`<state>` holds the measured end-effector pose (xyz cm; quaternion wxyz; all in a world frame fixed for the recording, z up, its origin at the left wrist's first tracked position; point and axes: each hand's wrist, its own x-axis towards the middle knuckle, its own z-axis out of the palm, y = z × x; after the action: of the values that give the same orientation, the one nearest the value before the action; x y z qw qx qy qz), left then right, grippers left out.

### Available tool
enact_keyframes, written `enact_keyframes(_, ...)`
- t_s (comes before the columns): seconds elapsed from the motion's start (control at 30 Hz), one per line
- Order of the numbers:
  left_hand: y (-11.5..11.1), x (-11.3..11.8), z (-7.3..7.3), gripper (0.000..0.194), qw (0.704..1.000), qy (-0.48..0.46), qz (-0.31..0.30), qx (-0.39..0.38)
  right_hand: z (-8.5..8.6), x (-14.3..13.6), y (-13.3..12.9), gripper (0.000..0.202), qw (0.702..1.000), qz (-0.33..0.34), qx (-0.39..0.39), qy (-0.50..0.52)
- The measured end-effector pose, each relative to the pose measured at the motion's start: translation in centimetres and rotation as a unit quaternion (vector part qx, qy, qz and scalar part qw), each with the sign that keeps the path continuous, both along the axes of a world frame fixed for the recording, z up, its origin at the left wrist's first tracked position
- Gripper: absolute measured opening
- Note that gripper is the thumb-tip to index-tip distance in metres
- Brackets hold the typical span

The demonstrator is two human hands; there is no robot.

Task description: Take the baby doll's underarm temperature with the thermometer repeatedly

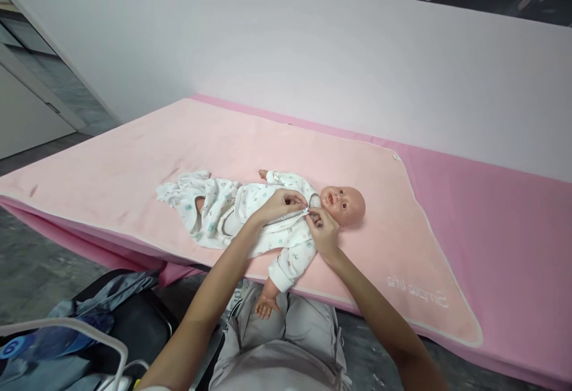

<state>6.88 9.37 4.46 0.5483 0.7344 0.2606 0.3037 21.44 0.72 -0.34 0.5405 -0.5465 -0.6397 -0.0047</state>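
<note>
Through the head camera I have 2 bare hands meeting at the neck of a white patterned garment worn by a doll. The doll lies on its back on the peach blanket, close to the near edge, head to my right, probably so that both arms reach it without stretching. The left hand has thumb and fingertips closed on the garment's front edge; the right hand pinches that edge just beside them, seemingly to keep the cloth taut and lined up. What sits between the fingertips is too small for me to tell. The doll's near arm hangs past the edge above the person's grey trousers, so I judge that side the tightest, with forearms and lap crowding it. Beyond the doll I see open blanket towards the white wall, and more to the left past the garment's legs; right of the head, blanket runs on to pink cloth.
</note>
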Motion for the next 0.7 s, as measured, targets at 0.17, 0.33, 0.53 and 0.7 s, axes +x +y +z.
enact_keyframes(0.17,-0.17,-0.08,0.21,0.032,1.000,0.014,0.005,0.000,0.39,-0.04,-0.14,0.014,1.000,0.022,0.013,0.007)
enact_keyframes(0.33,-0.13,-0.67,0.22,0.037,0.998,0.040,-0.009,0.043,0.27,-0.17,-0.30,0.016,1.000,0.008,-0.010,0.018)
enact_keyframes(0.53,-0.04,-0.93,0.23,0.041,0.996,0.056,-0.018,0.068,-0.06,-0.34,-0.31,0.014,0.999,0.000,-0.011,0.031)
enact_keyframes(0.7,-0.09,-0.75,-0.12,0.032,0.997,0.054,0.009,0.059,0.14,-0.33,-0.31,0.014,1.000,0.019,0.001,0.019)
